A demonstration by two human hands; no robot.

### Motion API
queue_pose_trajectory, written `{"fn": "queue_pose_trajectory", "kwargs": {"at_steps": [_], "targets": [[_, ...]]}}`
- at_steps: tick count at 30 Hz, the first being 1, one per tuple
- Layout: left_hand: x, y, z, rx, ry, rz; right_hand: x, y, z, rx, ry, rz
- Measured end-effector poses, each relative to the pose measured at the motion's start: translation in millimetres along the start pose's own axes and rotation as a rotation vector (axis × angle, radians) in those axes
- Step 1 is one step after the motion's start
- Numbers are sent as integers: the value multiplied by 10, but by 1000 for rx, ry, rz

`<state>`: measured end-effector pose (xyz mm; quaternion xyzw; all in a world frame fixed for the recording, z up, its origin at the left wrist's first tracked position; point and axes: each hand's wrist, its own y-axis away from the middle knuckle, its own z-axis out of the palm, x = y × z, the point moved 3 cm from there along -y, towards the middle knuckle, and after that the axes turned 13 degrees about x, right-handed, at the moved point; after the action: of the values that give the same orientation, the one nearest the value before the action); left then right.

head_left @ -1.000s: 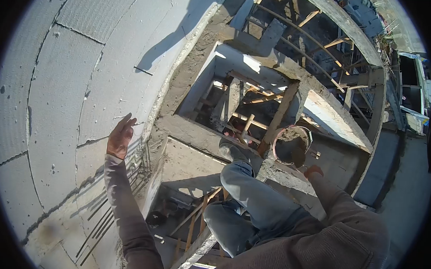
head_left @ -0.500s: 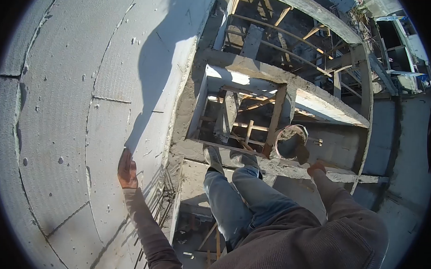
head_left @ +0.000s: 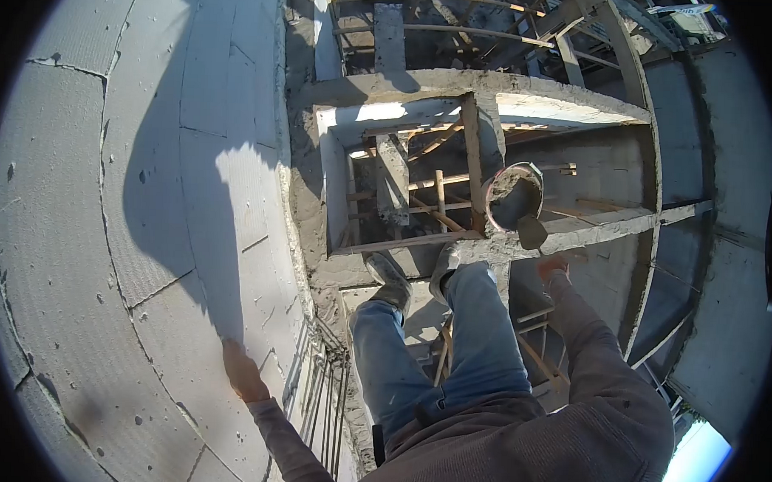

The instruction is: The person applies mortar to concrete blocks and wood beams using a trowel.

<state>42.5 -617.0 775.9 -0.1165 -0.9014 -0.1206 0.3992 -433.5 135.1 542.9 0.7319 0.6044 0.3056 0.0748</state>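
In the head view, a pale banner (head_left: pixel 683 10) near 2 o'clock is bearing lettering too small to read. At 3 o'clock, the right hand (head_left: pixel 553 268) is gripping a dark-bladed trowel (head_left: pixel 532 233), which is sitting at the 5 o'clock side of a round, pale-rimmed bucket (head_left: pixel 489 205) holding grey mortar (head_left: pixel 517 199). Between 7 and 8 o'clock, the left hand (head_left: pixel 245 374) is resting, fingers extended, against a whitish block wall (head_left: pixel 165 344).

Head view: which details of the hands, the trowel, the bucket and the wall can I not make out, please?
All in the head view:
Left hand: palm hidden by its own back; contact with the wall is unclear.
Trowel: grip hidden by the right hand.
Bucket: how full, unclear; shadow darkens the inside.
Wall: cut off by the picture's edge.
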Motion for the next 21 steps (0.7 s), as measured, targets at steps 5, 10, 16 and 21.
{"fn": "queue_pose_trajectory", "kwargs": {"at_steps": [5,10,16,21], "targets": [[-271,310,225,-6,71,-110,-595,557,-1158,-69,-144,2],[-759,1392,1133,-659,-126,-691,-215,-249,-310,-37,-194,210],[-113,1747,2530,-899,-522,-508,-359,-1029,-262,-87,-123,-57],[-207,1698,3198,-812,-887,118,-564,-1670,31,-99,43,-255]]}}
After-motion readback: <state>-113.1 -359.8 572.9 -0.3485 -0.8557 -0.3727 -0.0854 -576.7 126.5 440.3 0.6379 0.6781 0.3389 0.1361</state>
